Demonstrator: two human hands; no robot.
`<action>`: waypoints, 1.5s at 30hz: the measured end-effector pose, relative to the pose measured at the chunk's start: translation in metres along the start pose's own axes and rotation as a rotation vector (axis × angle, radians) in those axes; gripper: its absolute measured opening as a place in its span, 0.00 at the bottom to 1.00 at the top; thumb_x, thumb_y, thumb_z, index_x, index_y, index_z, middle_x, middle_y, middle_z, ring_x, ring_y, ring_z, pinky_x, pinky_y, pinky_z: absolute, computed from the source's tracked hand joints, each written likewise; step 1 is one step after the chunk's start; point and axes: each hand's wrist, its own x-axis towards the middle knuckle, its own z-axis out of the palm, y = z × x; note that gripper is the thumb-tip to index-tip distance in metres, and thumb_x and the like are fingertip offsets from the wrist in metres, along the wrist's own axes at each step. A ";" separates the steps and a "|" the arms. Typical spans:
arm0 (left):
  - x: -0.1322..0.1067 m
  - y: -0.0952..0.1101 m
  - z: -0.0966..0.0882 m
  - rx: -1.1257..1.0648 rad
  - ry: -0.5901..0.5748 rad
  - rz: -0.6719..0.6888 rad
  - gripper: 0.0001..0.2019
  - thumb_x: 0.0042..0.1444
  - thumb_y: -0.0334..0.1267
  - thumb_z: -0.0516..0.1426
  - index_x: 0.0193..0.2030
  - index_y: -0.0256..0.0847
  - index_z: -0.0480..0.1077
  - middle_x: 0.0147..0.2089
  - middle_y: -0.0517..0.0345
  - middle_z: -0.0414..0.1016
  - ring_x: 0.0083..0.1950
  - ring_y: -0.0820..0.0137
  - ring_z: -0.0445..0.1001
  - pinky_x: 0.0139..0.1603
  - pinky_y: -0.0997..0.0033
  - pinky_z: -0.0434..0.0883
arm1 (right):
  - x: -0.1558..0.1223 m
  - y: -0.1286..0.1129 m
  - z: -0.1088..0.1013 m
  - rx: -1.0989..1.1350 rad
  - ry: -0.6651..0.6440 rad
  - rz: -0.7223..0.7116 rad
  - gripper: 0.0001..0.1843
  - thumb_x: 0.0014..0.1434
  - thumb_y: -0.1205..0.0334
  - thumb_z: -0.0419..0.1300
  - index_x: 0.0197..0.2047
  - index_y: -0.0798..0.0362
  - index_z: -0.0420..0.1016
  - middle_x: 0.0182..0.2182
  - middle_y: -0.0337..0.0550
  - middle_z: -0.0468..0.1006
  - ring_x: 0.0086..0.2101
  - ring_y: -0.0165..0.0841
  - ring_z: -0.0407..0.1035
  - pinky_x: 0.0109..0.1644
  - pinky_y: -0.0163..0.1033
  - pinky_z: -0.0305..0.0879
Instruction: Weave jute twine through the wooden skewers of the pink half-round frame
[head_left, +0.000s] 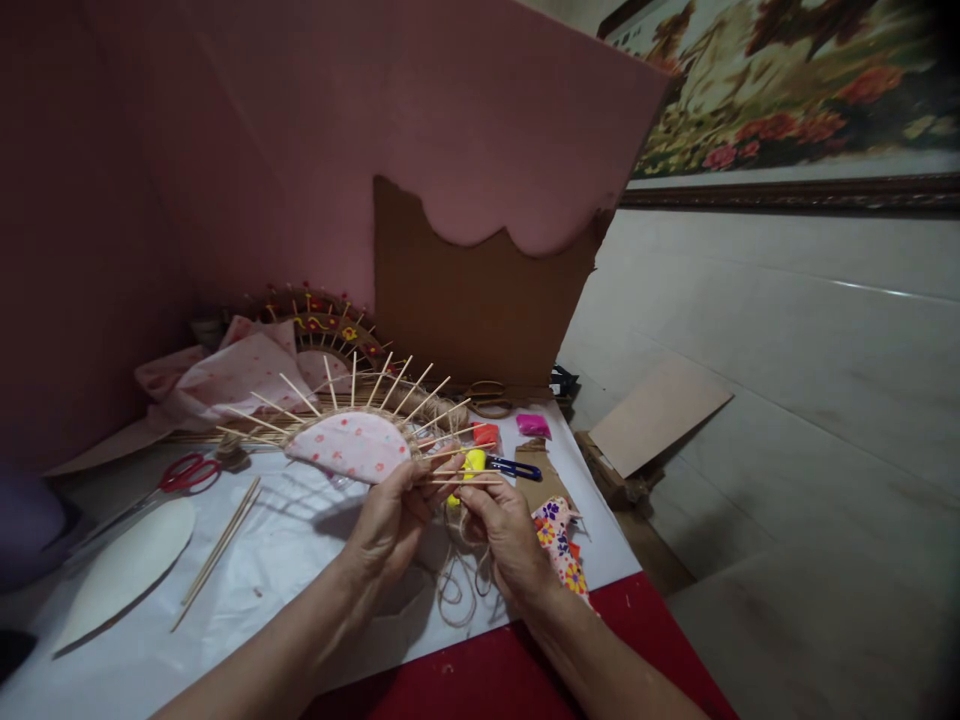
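My left hand (391,518) is closed on the right end of a half-round fan (346,443), held tilted above the table. Pale fabric with small red flowers covers its middle, and thin wooden sticks (400,383) radiate from its curved edge. Close beside it, my right hand (511,535) pinches jute twine (454,590) near the lowest sticks. Loops of the twine hang below the fingers onto the white sheet. Just behind the fingers lie a yellow packet (474,462) and dark blue thread snips (514,468).
Red-handled scissors (189,473), a pale leaf-shaped piece (131,570) and loose sticks (217,550) lie on the left. Floral fabric (559,540) sits at right. Behind are pink cloth (232,375), a decorated arch (330,322), a twine roll (435,410) and upright cardboard (480,300).
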 end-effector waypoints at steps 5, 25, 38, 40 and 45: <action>0.002 0.002 -0.002 0.000 -0.007 -0.003 0.10 0.50 0.24 0.52 0.32 0.31 0.75 0.42 0.47 0.79 0.48 0.64 0.75 0.48 0.69 0.72 | -0.001 0.001 0.000 0.012 -0.051 -0.008 0.09 0.50 0.60 0.63 0.29 0.58 0.72 0.17 0.32 0.65 0.17 0.20 0.51 0.20 0.28 0.45; -0.002 0.004 0.000 -0.034 -0.022 -0.024 0.10 0.51 0.24 0.53 0.35 0.29 0.75 0.40 0.47 0.80 0.45 0.65 0.77 0.48 0.72 0.71 | -0.002 0.003 -0.001 0.071 -0.103 -0.008 0.08 0.51 0.62 0.63 0.33 0.58 0.74 0.21 0.36 0.70 0.19 0.20 0.56 0.23 0.27 0.52; -0.001 0.002 0.001 -0.102 0.048 -0.031 0.08 0.46 0.21 0.52 0.25 0.30 0.72 0.40 0.42 0.79 0.44 0.62 0.77 0.47 0.70 0.73 | 0.006 0.016 -0.009 -0.084 -0.049 -0.186 0.08 0.52 0.60 0.62 0.36 0.53 0.75 0.24 0.33 0.68 0.22 0.22 0.55 0.25 0.28 0.53; -0.001 0.002 0.001 -0.110 0.046 -0.033 0.08 0.46 0.21 0.53 0.24 0.31 0.71 0.39 0.42 0.79 0.44 0.61 0.77 0.48 0.69 0.72 | 0.006 0.018 -0.010 -0.111 -0.041 -0.203 0.08 0.52 0.60 0.62 0.36 0.52 0.75 0.25 0.34 0.69 0.23 0.23 0.56 0.26 0.29 0.54; -0.001 0.002 0.003 -0.126 0.057 -0.046 0.07 0.46 0.21 0.52 0.27 0.30 0.71 0.38 0.42 0.79 0.43 0.61 0.77 0.47 0.69 0.73 | 0.006 0.020 -0.011 -0.134 -0.026 -0.206 0.09 0.52 0.59 0.62 0.37 0.52 0.75 0.25 0.35 0.70 0.23 0.23 0.58 0.28 0.29 0.57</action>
